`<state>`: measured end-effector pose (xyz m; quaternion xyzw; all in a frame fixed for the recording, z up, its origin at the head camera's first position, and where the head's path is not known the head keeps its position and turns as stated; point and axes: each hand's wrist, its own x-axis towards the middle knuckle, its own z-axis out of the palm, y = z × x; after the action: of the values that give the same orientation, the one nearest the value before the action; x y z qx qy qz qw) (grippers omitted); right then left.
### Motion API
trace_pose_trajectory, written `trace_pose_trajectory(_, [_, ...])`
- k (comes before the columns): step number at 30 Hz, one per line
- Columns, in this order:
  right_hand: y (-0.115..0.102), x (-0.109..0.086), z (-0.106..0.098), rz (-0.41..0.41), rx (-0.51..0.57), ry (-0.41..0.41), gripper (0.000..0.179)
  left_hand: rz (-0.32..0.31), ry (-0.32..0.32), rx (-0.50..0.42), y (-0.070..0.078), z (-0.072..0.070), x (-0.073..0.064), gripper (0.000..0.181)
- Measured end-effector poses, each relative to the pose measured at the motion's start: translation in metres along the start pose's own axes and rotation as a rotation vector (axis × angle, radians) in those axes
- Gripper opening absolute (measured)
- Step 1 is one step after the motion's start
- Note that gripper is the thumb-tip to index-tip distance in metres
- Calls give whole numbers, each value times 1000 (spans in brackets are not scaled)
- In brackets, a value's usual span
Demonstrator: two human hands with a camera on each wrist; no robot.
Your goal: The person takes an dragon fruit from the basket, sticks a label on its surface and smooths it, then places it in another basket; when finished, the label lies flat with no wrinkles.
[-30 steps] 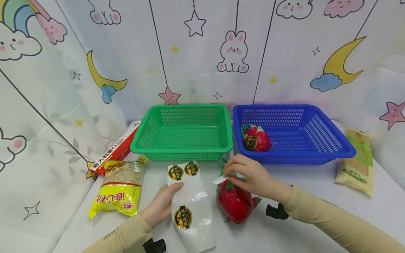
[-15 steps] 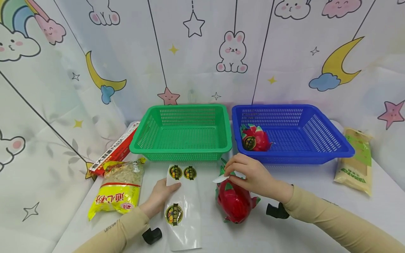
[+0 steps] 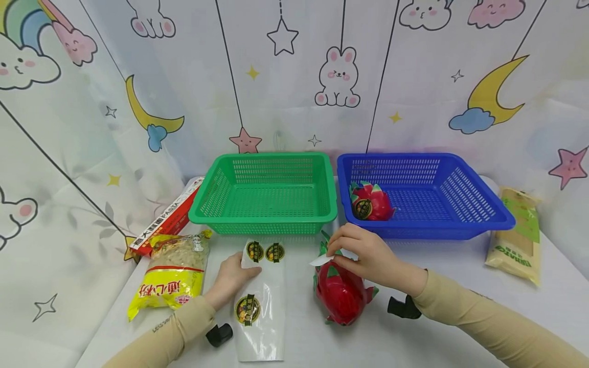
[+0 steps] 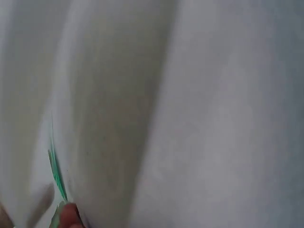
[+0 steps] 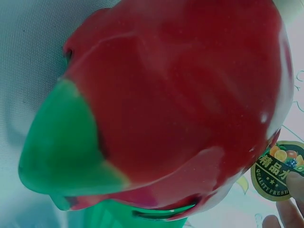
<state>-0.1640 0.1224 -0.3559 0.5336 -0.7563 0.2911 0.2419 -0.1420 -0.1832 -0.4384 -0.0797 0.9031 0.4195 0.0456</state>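
A white sticker sheet (image 3: 269, 332) with several round black-and-gold labels lies flat in front of me, its upper left edge pinched by my left hand (image 3: 232, 276), thumb on top. Between thumb and fingers, my right hand (image 3: 363, 253) pinches a peeled round sticker (image 3: 322, 260) over the upper end of a red dragon fruit (image 3: 345, 299). The right wrist view shows the sticker's printed face (image 5: 271, 176) beside the glossy red skin (image 5: 180, 95); whether they touch I cannot tell. In the left wrist view, fingertips (image 4: 70, 216) show at the lower left against blurred white.
Behind stand a green basket (image 3: 262, 228) and a blue basket (image 3: 428, 231); the blue one holds another dragon fruit (image 3: 375, 202) with a label. At left are a yellow pasta bag (image 3: 172, 276) and a red pasta box (image 3: 170, 217). A beige packet (image 3: 515, 235) lies far right.
My left hand has shifted the sticker sheet left, away from the dragon fruit, and the sheet has come to lie flatter and straighter. The right hand with its sticker has stayed almost still.
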Motion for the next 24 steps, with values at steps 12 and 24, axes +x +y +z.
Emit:
trace_pose_trajectory(12, [0,-1,-1,7,3,2,32,52,12,312,0,-3,6,82])
trace_pose_trajectory(24, [0,-4,-2,14,7,5,32,136,85,539,4,-1,3,68])
